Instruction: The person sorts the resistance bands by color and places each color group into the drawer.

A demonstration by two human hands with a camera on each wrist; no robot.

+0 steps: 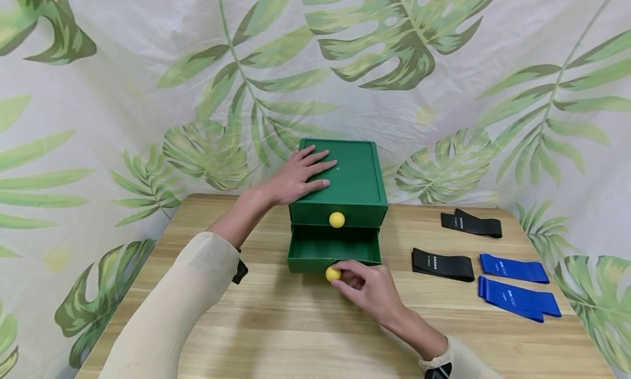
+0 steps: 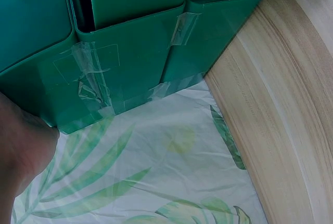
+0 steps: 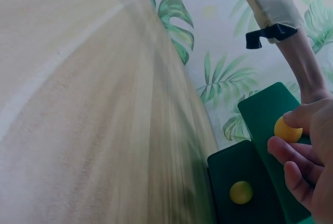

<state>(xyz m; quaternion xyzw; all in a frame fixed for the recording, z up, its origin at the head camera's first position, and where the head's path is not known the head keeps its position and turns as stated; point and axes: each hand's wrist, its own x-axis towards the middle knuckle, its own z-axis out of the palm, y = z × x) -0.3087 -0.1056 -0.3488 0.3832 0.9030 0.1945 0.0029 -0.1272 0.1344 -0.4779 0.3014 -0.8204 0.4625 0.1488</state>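
A green drawer cabinet (image 1: 352, 165) of stacked units stands on the table, its units joined by clear tape in the left wrist view. My left hand (image 1: 296, 179) rests flat on its top, fingers spread. The middle drawer (image 1: 315, 265) is partly pulled out, and its green inner floor shows. With thumb and fingertips, my right hand (image 1: 374, 291) pinches that drawer's yellow ball knob (image 1: 333, 274). Above it, the top drawer with its own yellow knob (image 1: 337, 220) is closed. In the right wrist view a lower drawer's knob (image 3: 241, 193) shows on a closed front.
Two black resistance bands, a front one (image 1: 442, 265) and a back one (image 1: 471, 223), lie right of the cabinet. Farther right are two blue bands, one (image 1: 515, 268) behind the other (image 1: 520, 298). A leaf-printed cloth (image 1: 276, 83) hangs behind the wooden table (image 1: 276, 335).
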